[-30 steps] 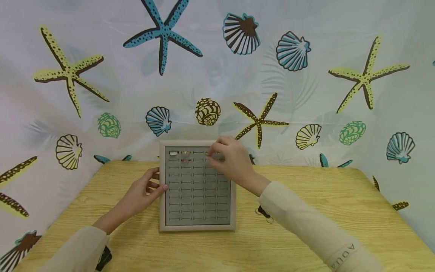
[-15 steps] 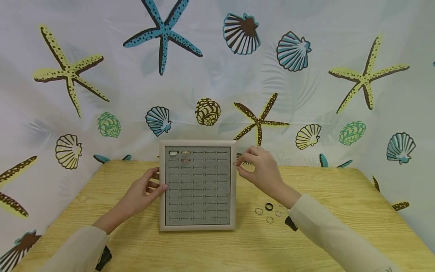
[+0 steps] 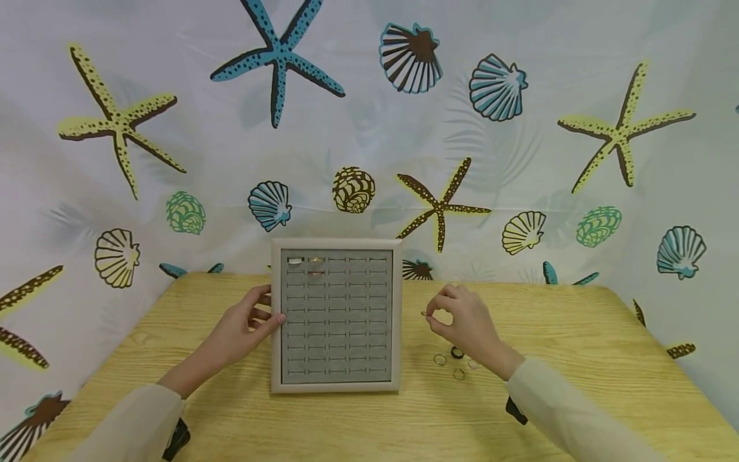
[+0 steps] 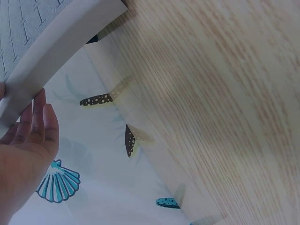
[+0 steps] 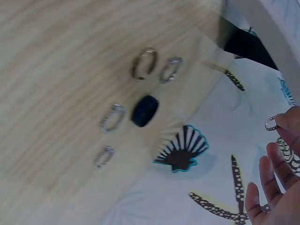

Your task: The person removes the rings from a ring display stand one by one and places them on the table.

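Note:
A ring display board (image 3: 335,387) with a pale frame and grey slotted padding stands upright on the table. My left hand (image 3: 231,330) grips its left edge, thumb on the front and fingers behind. In the upper left slots sit a silver ring (image 3: 295,260), a gold-toned ring (image 3: 315,260) and, below that, a rose-toned ring (image 3: 315,273). Right of the board, my right hand (image 3: 469,327) is raised over the table, pinching a thin ring (image 5: 270,123) between thumb and forefinger. Its band looks patterned in the right wrist view.
Near my right hand lie several loose rings: a wide black ring (image 5: 145,111), a gold-coloured ring (image 5: 144,63) and silver ones such as a stone-set ring (image 5: 112,117). The wooden table (image 3: 358,430) meets a shell-and-starfish cloth (image 3: 369,115) at its back edge.
My right hand has moved from the board's top row rightward and down toward the loose rings, the pinched ring in its fingers. Those rings have come into sight. My left hand and the board stay put.

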The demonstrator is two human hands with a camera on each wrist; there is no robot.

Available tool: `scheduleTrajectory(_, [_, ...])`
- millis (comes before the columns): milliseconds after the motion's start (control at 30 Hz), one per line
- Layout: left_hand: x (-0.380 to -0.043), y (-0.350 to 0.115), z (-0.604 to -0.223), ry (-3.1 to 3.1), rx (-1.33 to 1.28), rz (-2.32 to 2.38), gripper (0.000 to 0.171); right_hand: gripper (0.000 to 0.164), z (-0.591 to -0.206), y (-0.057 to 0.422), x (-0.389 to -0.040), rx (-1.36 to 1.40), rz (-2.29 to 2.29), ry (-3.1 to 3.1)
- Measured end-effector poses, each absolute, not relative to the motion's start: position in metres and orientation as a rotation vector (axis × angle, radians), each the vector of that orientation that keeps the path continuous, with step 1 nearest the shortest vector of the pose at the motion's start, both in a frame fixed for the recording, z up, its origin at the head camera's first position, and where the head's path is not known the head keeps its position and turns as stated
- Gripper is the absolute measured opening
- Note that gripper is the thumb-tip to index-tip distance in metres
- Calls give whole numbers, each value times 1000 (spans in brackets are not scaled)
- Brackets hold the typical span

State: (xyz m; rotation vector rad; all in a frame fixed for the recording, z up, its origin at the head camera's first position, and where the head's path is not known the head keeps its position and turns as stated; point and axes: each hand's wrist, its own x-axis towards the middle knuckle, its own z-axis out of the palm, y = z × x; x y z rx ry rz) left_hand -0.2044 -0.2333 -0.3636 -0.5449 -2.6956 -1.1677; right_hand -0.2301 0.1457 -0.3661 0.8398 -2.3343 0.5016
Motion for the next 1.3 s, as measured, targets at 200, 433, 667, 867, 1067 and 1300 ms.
scheduleTrajectory(200, [-204, -233, -364, -2690, -548, -1166, 55, 11, -385, 156, -230, 825, 428, -2428])
scheduleTrajectory(433, [-204, -233, -364, -2700, -534, -1167, 57, 10, -400, 165, -231, 808, 363, -2578])
scheduleTrajectory(667, [-204, -233, -363, -2704, -527, -1166, 57, 11, -409, 168, -233, 828, 322, -2665])
scheduleTrajectory(867, [-204, -233, -364, -2704, -525, -1166, 57, 13, -413, 169, -236, 833, 324, -2715])
scheduleTrajectory(1067, [-204, -233, -364, -2700, -528, -1163, 56, 12, -414, 169, -239, 842, 329, -2760])
scheduleTrajectory(1300, [-204, -233, -364, -2698, -535, -1169, 56, 11, -417, 169, -242, 858, 316, -2776])
